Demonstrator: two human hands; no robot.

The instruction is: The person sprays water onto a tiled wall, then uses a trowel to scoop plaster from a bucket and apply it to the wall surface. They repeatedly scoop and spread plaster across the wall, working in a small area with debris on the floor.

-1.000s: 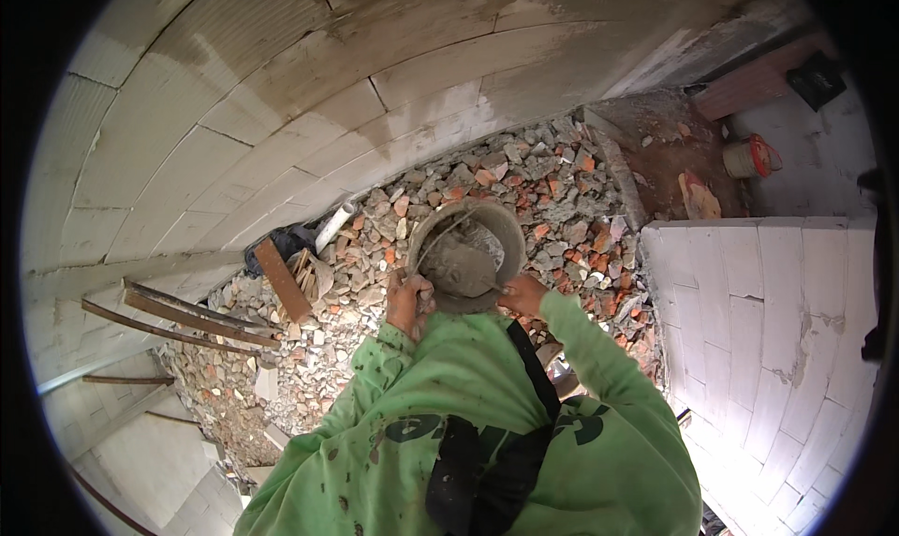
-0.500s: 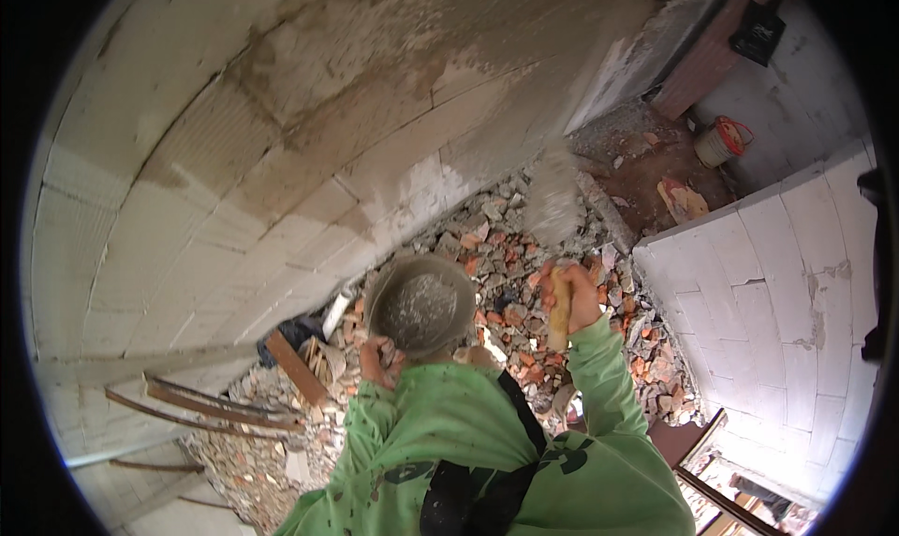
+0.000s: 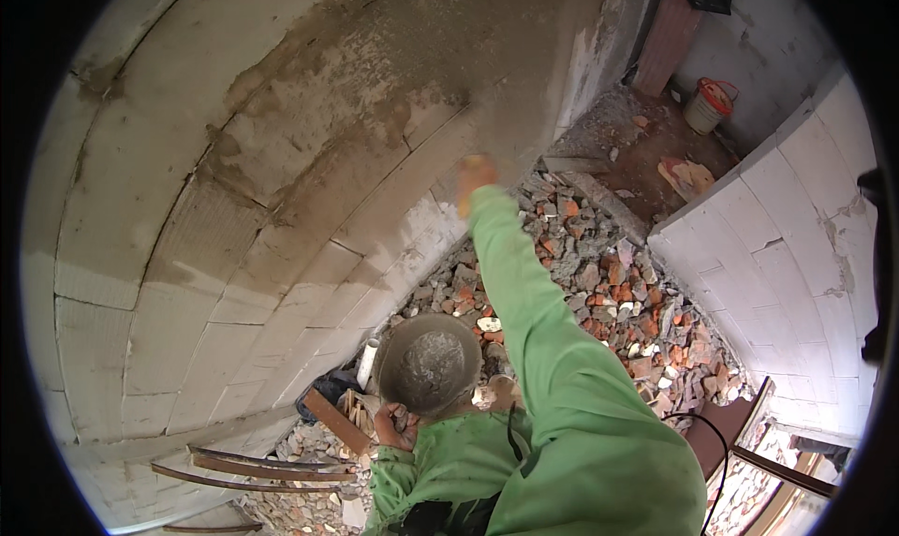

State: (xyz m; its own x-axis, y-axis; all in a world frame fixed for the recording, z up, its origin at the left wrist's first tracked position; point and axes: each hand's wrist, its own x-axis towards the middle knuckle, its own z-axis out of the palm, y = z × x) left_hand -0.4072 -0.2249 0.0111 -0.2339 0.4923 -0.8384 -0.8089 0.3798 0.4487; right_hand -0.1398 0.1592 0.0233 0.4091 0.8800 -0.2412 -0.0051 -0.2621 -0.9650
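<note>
The person stands close to a block wall (image 3: 215,283) of pale grey masonry, part of it coated in a darker, rough layer of wet render (image 3: 375,96). The left hand (image 3: 395,426) is closed around the rim of a round mortar pan (image 3: 429,363), gripping it at about 7 o'clock on the pan and keeping it near the chest; grey mortar fills the bowl. The right hand (image 3: 476,174) is thrown up and forward on a fully stretched arm in a green sleeve (image 3: 534,330), which runs from the shoulder toward 11 o'clock. That hand is blurred. It looks closed, and something orange-brown shows at it, but I cannot tell whether it is a glove or a tool handle.

The relation that matters is between pan, right hand and wall. The pan lies low, at roughly 7 o'clock from the raised right hand and well apart from it. The rendered patch lies just beyond the right hand, toward 10 and 11 o'clock, and the hand seems to be touching or nearly touching the wall at the lower edge of the render. The right hand is the nearer one to the wall; the left only holds the pan.

Brick rubble (image 3: 609,283) covers the floor below the arm. A white bucket (image 3: 707,107) with a red rim stands far off at 2 o'clock, beside another white block wall (image 3: 787,246).
</note>
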